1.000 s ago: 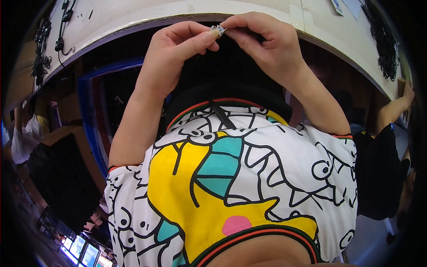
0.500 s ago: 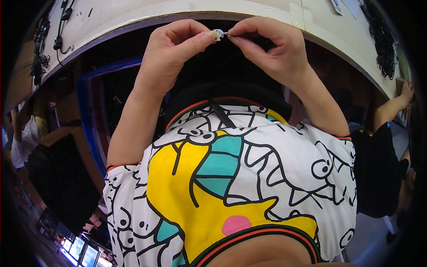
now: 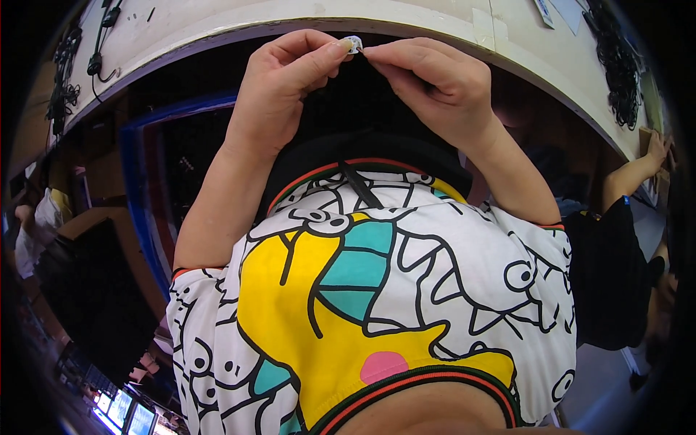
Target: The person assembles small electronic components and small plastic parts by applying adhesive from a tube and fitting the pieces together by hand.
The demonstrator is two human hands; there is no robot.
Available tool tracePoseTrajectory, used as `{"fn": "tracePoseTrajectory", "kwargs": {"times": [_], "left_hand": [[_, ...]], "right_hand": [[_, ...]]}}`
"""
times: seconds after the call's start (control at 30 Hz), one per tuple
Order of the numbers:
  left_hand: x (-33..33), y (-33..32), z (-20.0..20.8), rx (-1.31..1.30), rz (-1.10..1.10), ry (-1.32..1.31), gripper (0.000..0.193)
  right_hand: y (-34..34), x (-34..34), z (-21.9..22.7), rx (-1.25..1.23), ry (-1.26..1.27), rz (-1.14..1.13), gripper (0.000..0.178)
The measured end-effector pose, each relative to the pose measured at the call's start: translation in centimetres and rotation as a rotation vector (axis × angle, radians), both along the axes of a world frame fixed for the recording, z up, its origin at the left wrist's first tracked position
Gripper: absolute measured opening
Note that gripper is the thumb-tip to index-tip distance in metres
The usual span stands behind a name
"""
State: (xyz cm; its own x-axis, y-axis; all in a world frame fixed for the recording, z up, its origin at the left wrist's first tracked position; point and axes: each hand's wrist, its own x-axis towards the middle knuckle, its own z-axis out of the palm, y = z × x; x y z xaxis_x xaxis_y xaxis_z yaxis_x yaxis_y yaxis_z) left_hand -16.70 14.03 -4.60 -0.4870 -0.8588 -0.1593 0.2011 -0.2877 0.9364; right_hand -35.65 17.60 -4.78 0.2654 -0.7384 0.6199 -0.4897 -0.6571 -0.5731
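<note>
Just in front of the table edge, my left hand [image 3: 293, 76] is closed, with thumb and forefinger pinching a small white plastic part [image 3: 354, 45]. Its rounded edge pokes out past the fingertips, while the fingers cover the rest. My right hand [image 3: 442, 76] meets the part from the right, thumb and forefinger pressed together. A thin wire-like piece is in that pinch, mostly hidden, with its tip against the white part. Both hands are raised over my lap.
Across the far side curves a pale table [image 3: 428, 16]. Black cables lie on it at left [image 3: 94, 61] and in a bundle at right [image 3: 616, 72]. A blue-edged crate [image 3: 145, 159] stands lower left. Another person's arm [image 3: 631, 174] reaches in at right.
The white part has tilted and moved slightly up in my left fingers. My right fingertips have shifted left, closing the small gap to it.
</note>
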Motion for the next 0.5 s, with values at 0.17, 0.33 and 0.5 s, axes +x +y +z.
{"fn": "tracePoseTrajectory", "kwargs": {"times": [0.17,0.33,0.5], "left_hand": [[0.27,-0.12,-0.06,0.043,-0.035,0.040,0.015],[0.56,-0.36,0.61,0.009,-0.041,-0.008,0.017],[0.77,-0.46,0.43,-0.005,-0.093,-0.013,0.017]], "right_hand": [[-0.20,-0.01,0.25,-0.075,0.085,-0.010,0.020],[-0.07,0.17,0.61,-0.139,0.147,0.009,0.019],[0.46,0.56,0.78,0.218,-0.150,0.052,0.015]]}}
